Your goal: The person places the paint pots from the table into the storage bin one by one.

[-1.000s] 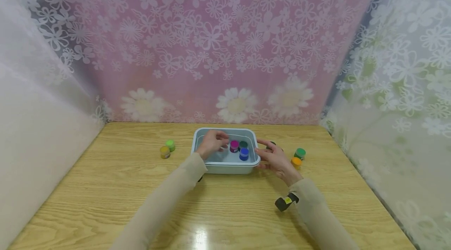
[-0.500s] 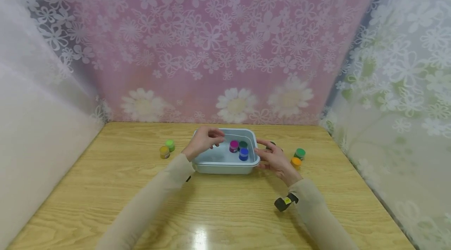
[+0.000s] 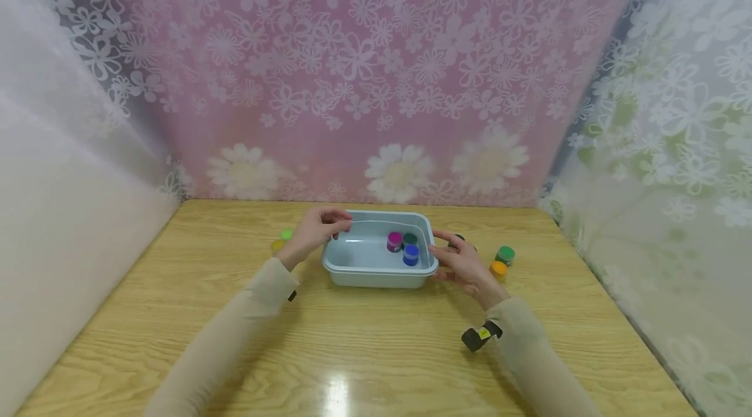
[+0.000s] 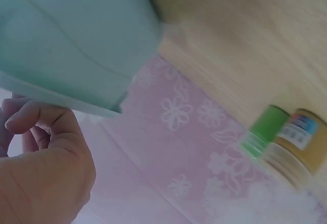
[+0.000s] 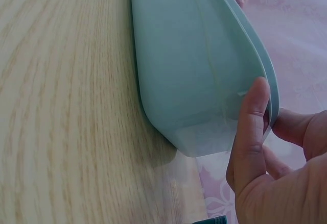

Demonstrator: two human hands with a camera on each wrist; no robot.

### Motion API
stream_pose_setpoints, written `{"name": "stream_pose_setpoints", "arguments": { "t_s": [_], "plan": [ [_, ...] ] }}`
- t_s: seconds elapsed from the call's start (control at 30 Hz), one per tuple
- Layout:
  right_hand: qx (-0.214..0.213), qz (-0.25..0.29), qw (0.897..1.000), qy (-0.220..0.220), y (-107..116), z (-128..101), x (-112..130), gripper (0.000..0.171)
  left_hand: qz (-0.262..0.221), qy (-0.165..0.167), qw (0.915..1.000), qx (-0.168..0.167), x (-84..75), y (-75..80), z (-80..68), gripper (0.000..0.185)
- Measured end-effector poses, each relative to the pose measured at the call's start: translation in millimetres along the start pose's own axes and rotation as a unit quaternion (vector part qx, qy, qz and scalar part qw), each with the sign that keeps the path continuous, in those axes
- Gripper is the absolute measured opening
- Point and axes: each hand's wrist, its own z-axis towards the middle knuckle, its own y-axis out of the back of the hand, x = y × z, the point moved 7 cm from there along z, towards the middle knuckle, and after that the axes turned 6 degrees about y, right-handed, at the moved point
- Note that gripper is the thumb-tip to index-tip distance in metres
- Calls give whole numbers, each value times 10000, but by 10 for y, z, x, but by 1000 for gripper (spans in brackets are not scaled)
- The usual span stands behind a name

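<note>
The pale blue-green rectangular plastic tub (image 3: 352, 270) with rounded corners and a rolled rim sits on the light wood-grain surface (image 3: 364, 352). The right hand (image 3: 464, 263) is at the tub's right end: thumb laid flat against the smooth outer wall, fingers (image 5: 301, 129) curled over the rim, gripping it. The left hand (image 3: 314, 231) is at the tub's far left corner, fingers (image 4: 36, 119) loosely curled just beside the rim; contact cannot be confirmed.

Inside the tub, toward its right end, stand three small round jars: magenta-lidded (image 3: 395, 241), dark-green-lidded (image 3: 410, 238) and blue-lidded (image 3: 410, 254), close together. Left of the tub stand a light-green-lidded jar (image 3: 286, 234) and a yellow jar (image 3: 277, 246), side by side. Right of the tub stand a green-lidded jar (image 3: 504, 253) and an orange-lidded jar (image 3: 498, 268).
</note>
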Motion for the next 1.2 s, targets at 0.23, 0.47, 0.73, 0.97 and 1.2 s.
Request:
{"name": "stream_pose_setpoints", "arguments": {
  "t_s": [0.23, 0.47, 0.73, 0.97, 1.2],
  "plan": [
    [22, -5, 10000, 20, 14, 8, 5, 57, 121, 96, 9999, 12, 61, 221, -104, 39],
    [57, 10, 10000, 8, 17, -5, -7, 59, 789, 62, 9965, 285, 107, 482, -200, 38],
    [35, 49, 10000, 18, 9, -7, -8, 59, 935, 263, 9947, 335, 237, 784, -299, 37],
    [66, 80, 9999, -20, 3, -13, -33, 60, 872, 372, 9954, 96, 394, 1003, -326, 41],
    [99, 109, 9999, 50, -1, -7, 8, 59, 972, 480, 9941, -33, 513, 1193, -398, 37]
  ]
}}
